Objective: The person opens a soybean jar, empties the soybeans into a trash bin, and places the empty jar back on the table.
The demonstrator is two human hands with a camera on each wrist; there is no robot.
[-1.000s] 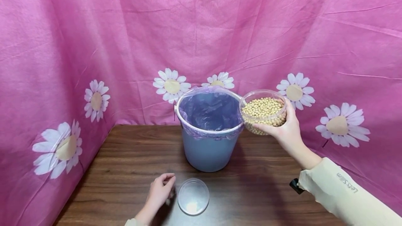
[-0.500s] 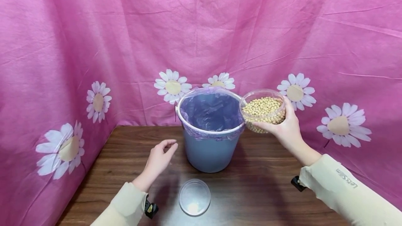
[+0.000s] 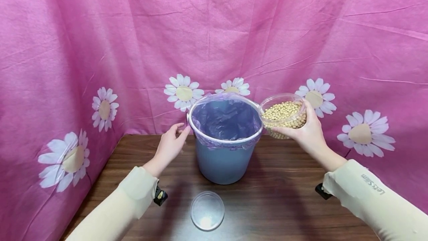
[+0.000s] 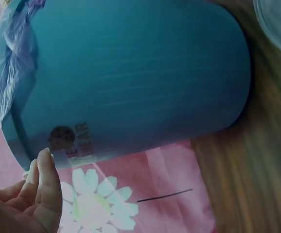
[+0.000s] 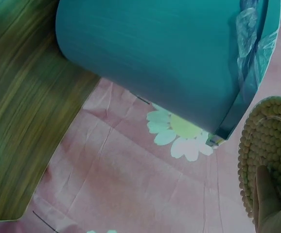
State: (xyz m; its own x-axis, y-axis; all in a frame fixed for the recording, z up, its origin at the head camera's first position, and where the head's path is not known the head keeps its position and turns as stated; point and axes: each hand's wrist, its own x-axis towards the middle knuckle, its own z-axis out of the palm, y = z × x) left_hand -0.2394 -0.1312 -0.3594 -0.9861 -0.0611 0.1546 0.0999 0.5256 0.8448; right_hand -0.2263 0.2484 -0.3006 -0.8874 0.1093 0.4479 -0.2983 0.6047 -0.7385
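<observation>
A blue bucket (image 3: 223,163) stands on the table, lined with a thin purple plastic bag (image 3: 217,122) folded over its pale rim. My right hand (image 3: 309,133) grips a clear round tub of soybeans (image 3: 282,116), slightly tilted, beside the bucket's right rim. In the right wrist view, the thumb lies along the tub (image 5: 272,145). By the left rim is my left hand (image 3: 169,142), its fingers loosely bent and holding nothing. The left wrist view has its thumb apart from the fingertips (image 4: 44,160), which are close to the bucket wall; contact I cannot tell.
A clear round lid (image 3: 207,210) lies flat on the brown wooden table (image 3: 267,203) in front of the bucket. Pink cloth (image 3: 214,29) with daisies hangs behind and on both sides.
My left hand has risen from beside the lid to the bucket's left rim. The right hand and the tub of soybeans have shifted slightly up and right.
</observation>
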